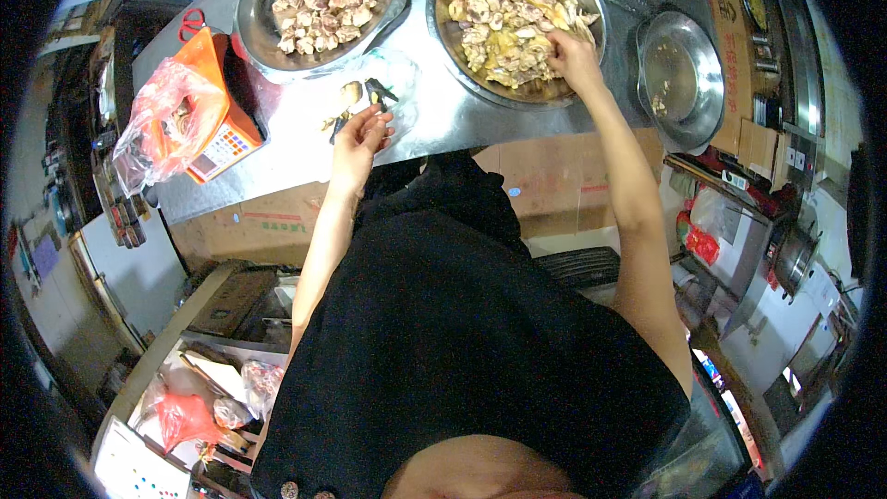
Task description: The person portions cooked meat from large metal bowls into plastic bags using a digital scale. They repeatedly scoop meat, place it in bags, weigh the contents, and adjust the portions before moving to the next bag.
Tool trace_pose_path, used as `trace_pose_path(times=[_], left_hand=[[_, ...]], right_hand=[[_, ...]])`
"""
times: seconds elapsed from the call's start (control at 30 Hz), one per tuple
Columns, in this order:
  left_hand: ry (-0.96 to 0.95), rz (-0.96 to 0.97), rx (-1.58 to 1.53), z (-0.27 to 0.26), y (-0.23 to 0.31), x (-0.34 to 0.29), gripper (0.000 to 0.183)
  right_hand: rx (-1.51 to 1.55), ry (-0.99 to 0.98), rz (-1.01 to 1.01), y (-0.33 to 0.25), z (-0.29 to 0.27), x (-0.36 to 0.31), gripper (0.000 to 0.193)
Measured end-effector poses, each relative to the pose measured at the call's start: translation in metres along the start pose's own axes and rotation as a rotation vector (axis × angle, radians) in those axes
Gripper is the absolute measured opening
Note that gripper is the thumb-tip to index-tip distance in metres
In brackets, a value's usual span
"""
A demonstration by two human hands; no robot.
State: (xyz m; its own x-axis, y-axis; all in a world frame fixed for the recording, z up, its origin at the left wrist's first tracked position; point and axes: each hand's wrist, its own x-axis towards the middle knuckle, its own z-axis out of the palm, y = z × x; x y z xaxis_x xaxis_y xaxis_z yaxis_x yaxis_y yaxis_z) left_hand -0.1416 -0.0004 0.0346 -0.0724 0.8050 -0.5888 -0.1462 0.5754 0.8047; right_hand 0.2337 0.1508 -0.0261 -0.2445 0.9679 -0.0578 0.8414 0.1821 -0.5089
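Observation:
My right hand (575,63) reaches into the right-hand steel bowl (442,32), its fingers pinched together on a piece among the chopped, yellowish pieces of meat (508,9). Close to the table's front edge is my left hand (360,140), fingers curled together; whatever may be between them is too small to make out. Just beyond its fingertips lie a small black object (379,91) and some pale yellow scraps (349,94) beside crumpled clear plastic (399,69). Another steel bowl (248,23), at the back left, holds chopped pinkish meat (323,5).
An orange weighing scale (217,120) stands at the left with a clear plastic bag (166,125) on it. Red-handled scissors (192,23) lie behind it. A steel basin (684,74) with a few scraps sits at the right, beside a cardboard box (730,46).

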Motion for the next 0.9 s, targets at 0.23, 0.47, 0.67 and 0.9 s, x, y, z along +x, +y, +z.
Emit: trace_pose_path(times=[0.23,0.47,0.67,0.9], left_hand=[[0.024,-0.01,-0.007,-0.013,-0.011,-0.003,0.038],[0.038,-0.011,-0.006,-0.018,-0.006,-0.008,0.039],[0.08,0.001,-0.08,-0.034,-0.012,-0.01,0.038],[0.107,0.018,-0.078,-0.046,-0.02,-0.014,0.039]], right_hand=[[-0.07,-0.024,-0.052,0.003,0.003,-0.009,0.054],[0.008,-0.001,-0.046,-0.002,0.009,0.001,0.054],[0.467,0.052,0.025,-0.013,0.0,-0.009,0.045],[1.112,-0.196,0.555,-0.031,-0.008,-0.01,0.025]])
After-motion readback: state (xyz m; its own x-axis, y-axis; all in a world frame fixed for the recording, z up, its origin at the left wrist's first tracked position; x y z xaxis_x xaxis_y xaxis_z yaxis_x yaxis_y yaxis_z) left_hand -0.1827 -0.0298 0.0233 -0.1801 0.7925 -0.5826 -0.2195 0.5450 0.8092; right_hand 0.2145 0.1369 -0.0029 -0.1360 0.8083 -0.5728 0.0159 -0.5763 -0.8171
